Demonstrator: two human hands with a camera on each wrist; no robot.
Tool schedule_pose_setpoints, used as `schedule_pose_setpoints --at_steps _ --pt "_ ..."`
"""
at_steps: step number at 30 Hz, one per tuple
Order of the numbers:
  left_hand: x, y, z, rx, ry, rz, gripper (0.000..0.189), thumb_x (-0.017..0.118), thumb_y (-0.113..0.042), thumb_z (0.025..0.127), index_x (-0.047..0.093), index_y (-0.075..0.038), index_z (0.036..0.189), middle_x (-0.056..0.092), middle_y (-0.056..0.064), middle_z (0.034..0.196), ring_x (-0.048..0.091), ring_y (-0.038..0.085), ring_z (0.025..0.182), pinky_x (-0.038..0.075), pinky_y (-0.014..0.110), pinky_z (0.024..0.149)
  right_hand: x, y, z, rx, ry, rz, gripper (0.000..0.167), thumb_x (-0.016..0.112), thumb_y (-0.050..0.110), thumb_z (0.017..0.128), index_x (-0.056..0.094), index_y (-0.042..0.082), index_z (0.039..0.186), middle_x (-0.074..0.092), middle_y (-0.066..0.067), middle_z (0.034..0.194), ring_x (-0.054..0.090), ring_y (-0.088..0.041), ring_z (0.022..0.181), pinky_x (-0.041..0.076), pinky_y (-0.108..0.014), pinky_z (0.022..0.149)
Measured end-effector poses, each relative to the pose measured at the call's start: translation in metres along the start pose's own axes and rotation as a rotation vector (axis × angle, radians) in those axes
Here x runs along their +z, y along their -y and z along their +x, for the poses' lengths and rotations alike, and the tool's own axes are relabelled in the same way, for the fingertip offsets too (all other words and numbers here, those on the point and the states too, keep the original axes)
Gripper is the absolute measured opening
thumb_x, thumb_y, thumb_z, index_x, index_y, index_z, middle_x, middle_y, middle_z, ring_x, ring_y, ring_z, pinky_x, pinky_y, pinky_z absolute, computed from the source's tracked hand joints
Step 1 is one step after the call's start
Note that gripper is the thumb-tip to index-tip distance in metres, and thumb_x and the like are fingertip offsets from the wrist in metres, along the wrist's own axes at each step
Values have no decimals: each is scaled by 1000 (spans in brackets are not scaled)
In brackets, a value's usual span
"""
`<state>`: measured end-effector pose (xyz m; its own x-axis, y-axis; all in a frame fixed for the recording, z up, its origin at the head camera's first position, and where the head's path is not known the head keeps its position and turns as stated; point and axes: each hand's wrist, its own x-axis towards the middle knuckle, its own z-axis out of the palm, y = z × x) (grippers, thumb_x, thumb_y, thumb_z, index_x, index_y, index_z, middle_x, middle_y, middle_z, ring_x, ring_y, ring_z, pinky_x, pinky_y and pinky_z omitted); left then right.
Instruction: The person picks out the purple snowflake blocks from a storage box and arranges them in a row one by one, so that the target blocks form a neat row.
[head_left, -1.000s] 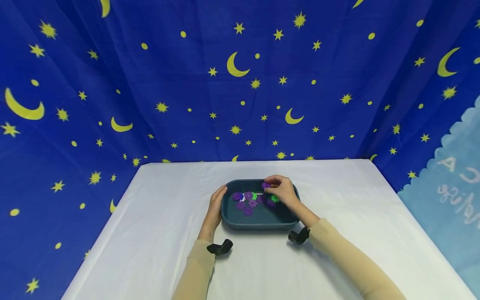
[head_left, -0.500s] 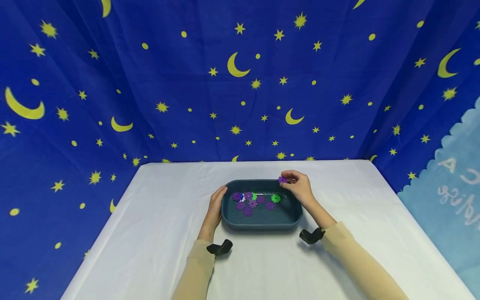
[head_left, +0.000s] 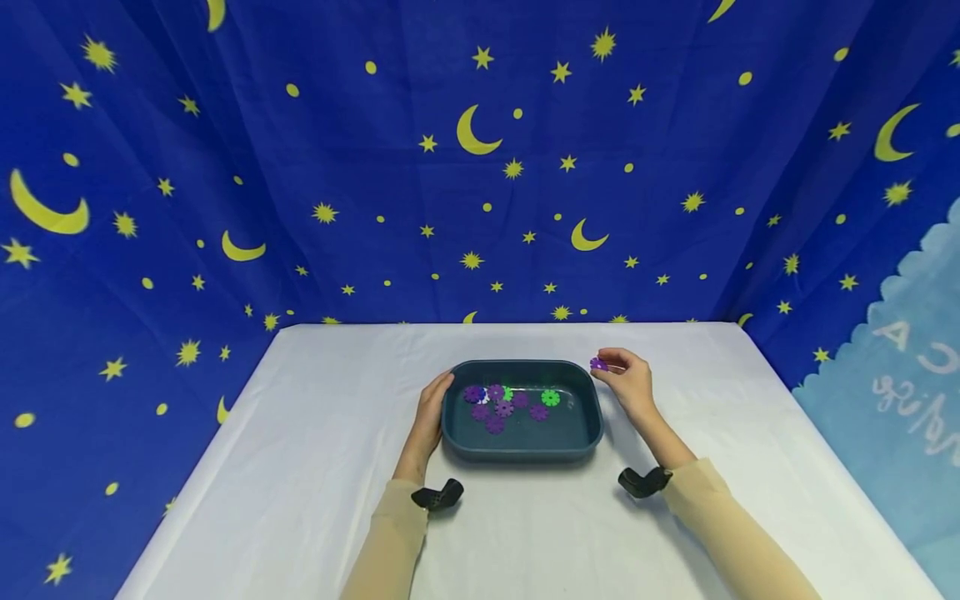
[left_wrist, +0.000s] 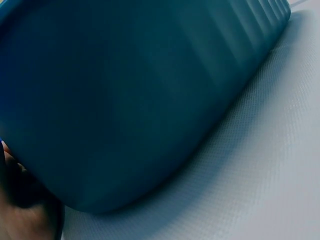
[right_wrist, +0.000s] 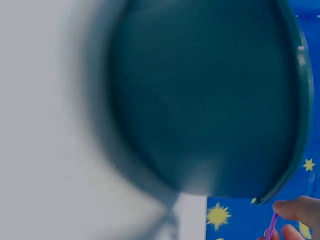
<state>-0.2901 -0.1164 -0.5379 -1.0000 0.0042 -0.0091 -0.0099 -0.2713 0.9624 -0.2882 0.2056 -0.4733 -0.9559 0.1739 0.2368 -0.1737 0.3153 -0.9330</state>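
My right hand (head_left: 632, 387) pinches a purple snowflake building disc (head_left: 597, 364) between thumb and fingers, just beyond the right end of a dark teal plastic basin (head_left: 522, 455). In the right wrist view that disc (right_wrist: 272, 226) appears edge-on at the fingertips. My left hand (head_left: 429, 410) rests against the basin's left outer wall, its fingers lying along the side up to the rim; its thumb is hidden. Several purple discs (head_left: 495, 424) lie inside, mostly toward the left, with a blue and a white one partly covered. A green disc (head_left: 551, 398) sits nearer the right end.
The basin stands on a white cloth-covered table (head_left: 300, 467), which stretches out on both sides and in front of it. A blue curtain (head_left: 390, 167) with yellow moons and stars hangs behind and at the sides. Black wrist cameras (head_left: 643, 482) project inward from both wrists.
My right hand has carried the purple disc from over the basin to the right, past its right rim. My left hand and the basin stay put.
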Motion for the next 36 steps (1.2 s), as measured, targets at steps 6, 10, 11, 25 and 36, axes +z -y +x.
schedule_pose_setpoints --at_steps 6,10,11,25,36 --pt "0 -1 -1 -1 1 17 49 45 -22 100 42 8 138 42 26 144 35 32 139 27 42 119 -5 -21 -7 41 -13 -42 37 71 -9 76 59 -16 111 62 -37 110 60 3 78 47 -1 69" --pt "1 -1 -1 -6 -2 12 48 45 -20 99 42 8 138 42 26 145 35 32 139 26 42 119 -7 -32 -10 50 10 -96 38 71 -9 75 60 -17 110 63 -36 107 67 -14 83 46 -1 67" --pt "1 -1 -1 -6 -1 16 48 45 -20 99 42 8 138 41 26 145 35 32 139 26 41 119 -8 -34 -10 49 15 -105 38 72 -9 74 60 -17 110 63 -36 107 67 -18 84 47 -1 66" --pt "1 0 -1 -2 -10 16 49 46 -22 99 43 8 138 43 25 144 36 32 138 26 42 119 -9 -55 -16 143 46 -151 41 71 -12 69 62 -14 109 68 -30 102 60 7 71 47 -2 64" --pt "0 -5 -1 -24 1 26 45 43 -16 101 40 10 138 40 28 145 33 35 139 25 43 120 -8 -53 -15 170 40 -109 42 71 -9 73 61 -15 114 65 -32 110 62 0 76 48 -4 66"
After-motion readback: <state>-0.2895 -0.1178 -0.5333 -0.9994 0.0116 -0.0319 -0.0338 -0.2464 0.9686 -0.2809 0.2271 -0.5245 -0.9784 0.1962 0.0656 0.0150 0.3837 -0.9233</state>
